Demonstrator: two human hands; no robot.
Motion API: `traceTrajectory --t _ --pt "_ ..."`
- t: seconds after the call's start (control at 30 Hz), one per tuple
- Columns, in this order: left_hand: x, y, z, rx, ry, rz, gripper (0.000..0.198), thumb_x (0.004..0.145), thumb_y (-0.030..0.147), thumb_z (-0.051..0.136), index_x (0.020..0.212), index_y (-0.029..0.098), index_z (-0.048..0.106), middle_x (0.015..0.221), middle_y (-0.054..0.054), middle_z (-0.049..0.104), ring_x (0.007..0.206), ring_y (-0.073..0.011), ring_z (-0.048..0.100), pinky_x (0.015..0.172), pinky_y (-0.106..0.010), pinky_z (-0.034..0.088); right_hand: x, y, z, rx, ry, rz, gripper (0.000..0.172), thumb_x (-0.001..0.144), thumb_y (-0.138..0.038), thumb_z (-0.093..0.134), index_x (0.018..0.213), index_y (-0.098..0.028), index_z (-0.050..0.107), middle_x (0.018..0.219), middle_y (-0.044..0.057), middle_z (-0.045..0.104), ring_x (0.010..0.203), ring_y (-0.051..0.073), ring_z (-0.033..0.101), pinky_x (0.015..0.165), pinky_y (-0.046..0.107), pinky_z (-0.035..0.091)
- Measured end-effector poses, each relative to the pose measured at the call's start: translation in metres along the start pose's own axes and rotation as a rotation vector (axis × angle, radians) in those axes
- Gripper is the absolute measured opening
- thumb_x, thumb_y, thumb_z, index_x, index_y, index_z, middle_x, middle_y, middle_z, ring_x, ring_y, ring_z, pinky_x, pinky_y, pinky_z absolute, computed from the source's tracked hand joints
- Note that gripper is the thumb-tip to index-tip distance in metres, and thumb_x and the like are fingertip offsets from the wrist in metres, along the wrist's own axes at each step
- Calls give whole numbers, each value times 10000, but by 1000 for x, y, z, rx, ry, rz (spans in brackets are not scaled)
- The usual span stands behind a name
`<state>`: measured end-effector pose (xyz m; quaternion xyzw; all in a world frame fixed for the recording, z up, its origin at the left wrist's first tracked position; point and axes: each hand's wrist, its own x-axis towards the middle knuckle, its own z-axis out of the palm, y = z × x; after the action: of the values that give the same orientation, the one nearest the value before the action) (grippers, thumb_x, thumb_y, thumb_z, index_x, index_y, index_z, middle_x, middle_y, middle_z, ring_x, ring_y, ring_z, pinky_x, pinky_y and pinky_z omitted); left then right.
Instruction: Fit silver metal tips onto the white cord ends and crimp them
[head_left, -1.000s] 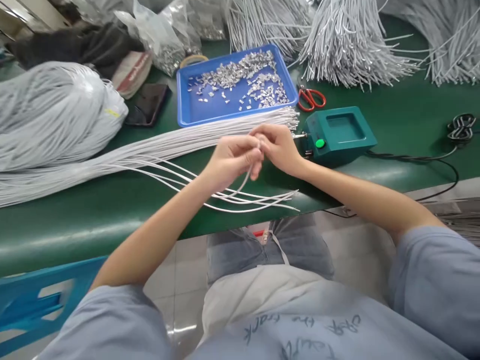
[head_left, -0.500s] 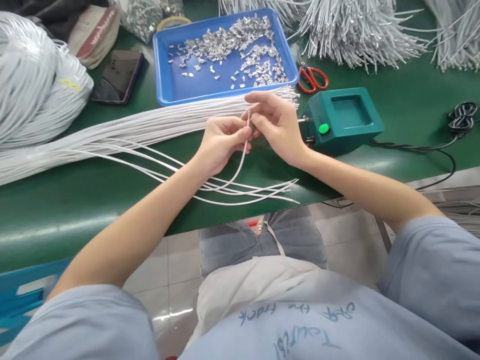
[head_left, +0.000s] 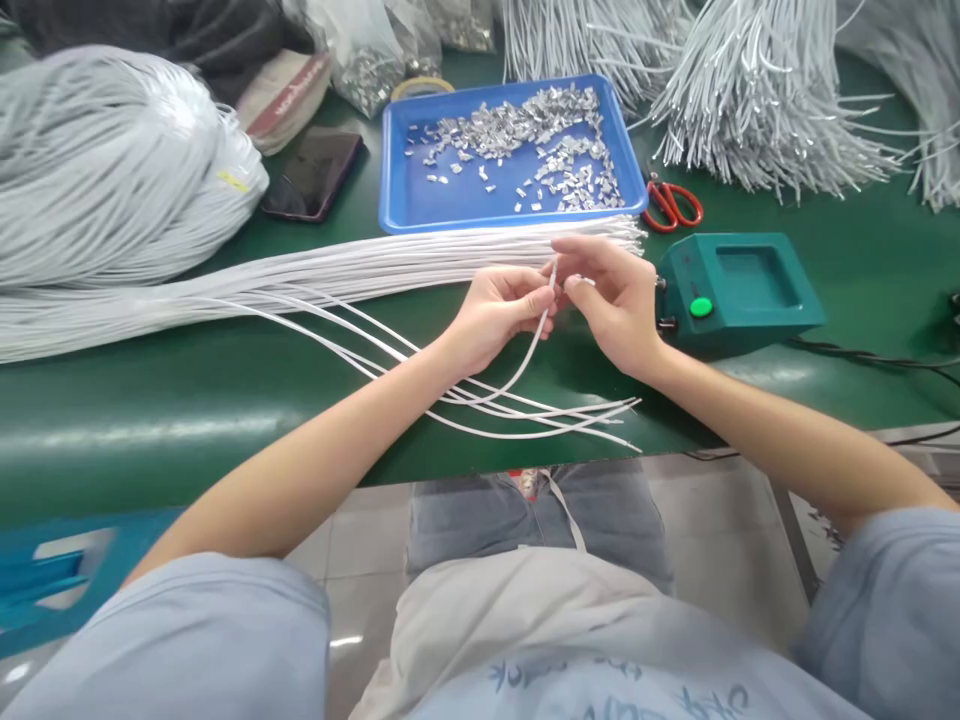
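Note:
My left hand (head_left: 495, 315) pinches the upper end of a single white cord (head_left: 525, 360), which curves down to several loose cords (head_left: 555, 415) lying on the green table (head_left: 187, 400). My right hand (head_left: 615, 300) is closed close beside it, its thumb and forefinger pinching something small at the cord's tip. What that is I cannot make out. Both hands hover just in front of a long bundle of white cords (head_left: 337, 275) and just left of a small green box machine (head_left: 739, 290) with a green button (head_left: 701, 307).
A blue tray (head_left: 420, 205) of small metal clips lies behind the bundle. Red-handled scissors (head_left: 671, 203), a dark phone (head_left: 315, 175), a big wrapped coil of white cord (head_left: 105, 170) and heaps of cut cords (head_left: 750, 110) surround it. A blue crate (head_left: 60, 580) stands low left.
Both hands have stayed together at the cord's tip. The right fingers have shifted from over the left hand to beside the tip. The camera view moved up and then down.

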<state>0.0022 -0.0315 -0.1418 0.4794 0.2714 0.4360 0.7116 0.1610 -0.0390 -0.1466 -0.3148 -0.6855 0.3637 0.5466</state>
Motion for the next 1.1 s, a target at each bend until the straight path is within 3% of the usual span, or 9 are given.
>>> traceTrajectory --t 0.43,0.7,1.1 --pt "-1 2 -3 -88 -30 -6 296 672 341 880 688 104 705 647 5 637 531 -74 619 497 -168 530 0 -8 2 43 112 -7 273 815 -76 550 965 -225 722 880 -7 768 801 125 736 636 228 630" --pt "-1 5 -1 -63 -15 -20 267 645 314 896 685 110 729 615 4 639 516 -71 599 473 -164 508 5 -10 3 184 141 125 173 790 -144 627 912 -234 711 824 -24 752 694 99 706 544 188 588" --pt "0 3 -1 -37 -9 -1 246 633 304 903 696 122 750 629 -6 665 526 -73 599 481 -169 511 6 -8 0 173 127 98 189 803 -264 707 985 -258 660 778 -46 694 694 88 676 552 199 570"
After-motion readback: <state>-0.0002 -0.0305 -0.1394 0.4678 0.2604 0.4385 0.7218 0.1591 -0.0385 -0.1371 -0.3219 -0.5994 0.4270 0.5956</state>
